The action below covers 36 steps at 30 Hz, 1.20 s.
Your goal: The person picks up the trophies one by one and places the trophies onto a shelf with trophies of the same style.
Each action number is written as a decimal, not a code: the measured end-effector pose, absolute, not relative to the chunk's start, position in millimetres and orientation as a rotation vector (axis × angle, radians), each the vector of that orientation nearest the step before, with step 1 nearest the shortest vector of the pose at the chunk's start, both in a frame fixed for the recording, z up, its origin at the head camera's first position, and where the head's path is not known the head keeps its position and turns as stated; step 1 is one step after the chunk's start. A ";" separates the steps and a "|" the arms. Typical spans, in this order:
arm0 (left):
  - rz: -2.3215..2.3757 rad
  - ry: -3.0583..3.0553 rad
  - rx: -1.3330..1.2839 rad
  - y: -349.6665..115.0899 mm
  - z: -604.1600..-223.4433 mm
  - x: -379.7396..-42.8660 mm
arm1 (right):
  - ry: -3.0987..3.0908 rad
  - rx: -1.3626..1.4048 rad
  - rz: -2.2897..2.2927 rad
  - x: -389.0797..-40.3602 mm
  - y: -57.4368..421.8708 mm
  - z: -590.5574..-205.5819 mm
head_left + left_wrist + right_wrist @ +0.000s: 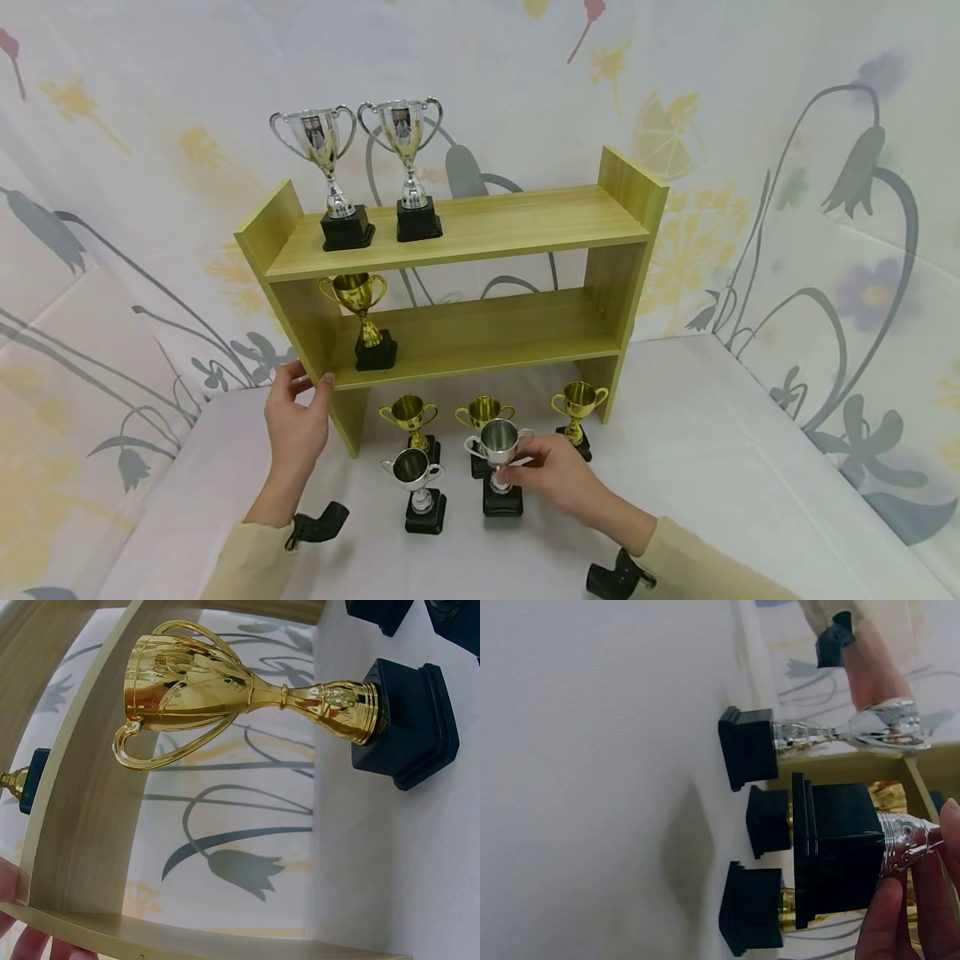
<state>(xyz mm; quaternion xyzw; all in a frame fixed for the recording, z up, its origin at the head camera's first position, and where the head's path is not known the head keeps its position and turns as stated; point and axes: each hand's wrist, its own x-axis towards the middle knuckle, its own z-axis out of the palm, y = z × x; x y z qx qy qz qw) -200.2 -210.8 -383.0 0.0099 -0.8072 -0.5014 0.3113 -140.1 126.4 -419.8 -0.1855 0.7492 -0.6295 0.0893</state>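
Note:
My right hand [558, 479] pinches the stem of a small silver trophy cup [500, 442] with a black base. In the right wrist view that base [840, 851] hangs above the white cloth, its shadow below. To its left, another silver trophy [424, 512] stands on the cloth. My left hand [297, 421] grips the left side panel of the wooden shelf [480, 329] near the middle board, with fingers outside and thumb at the front edge. A gold trophy [367, 321] stands on that board's left end. Two larger silver trophies [339, 187] occupy the top board's left half.
Three gold trophies stand on the cloth by the shelf's foot: one on the left [414, 421], one partly hidden behind the held cup [480, 408], and one on the right [577, 412]. A flower-printed backdrop [750, 250] rises behind the shelf.

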 end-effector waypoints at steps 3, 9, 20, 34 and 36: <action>-1.324 -2.127 0.029 -211.0 -383.7 -200.3 | 2.230 -0.570 -1.876 -140.7 128.0 -415.7; -1.321 -2.127 0.025 -211.2 -384.1 -200.3 | 2.203 -0.600 -1.903 -141.1 131.1 -411.1; -1.338 -2.164 0.065 -212.2 -378.9 -199.5 | 2.263 -0.632 -1.866 -143.2 134.7 -399.3; -1.364 -2.209 0.092 -211.0 -375.3 -195.9 | 2.318 -0.652 -1.885 -146.3 140.4 -385.4; -1.370 -2.212 0.095 -211.0 -374.6 -195.8 | 2.337 -0.655 -1.879 -146.1 141.5 -383.7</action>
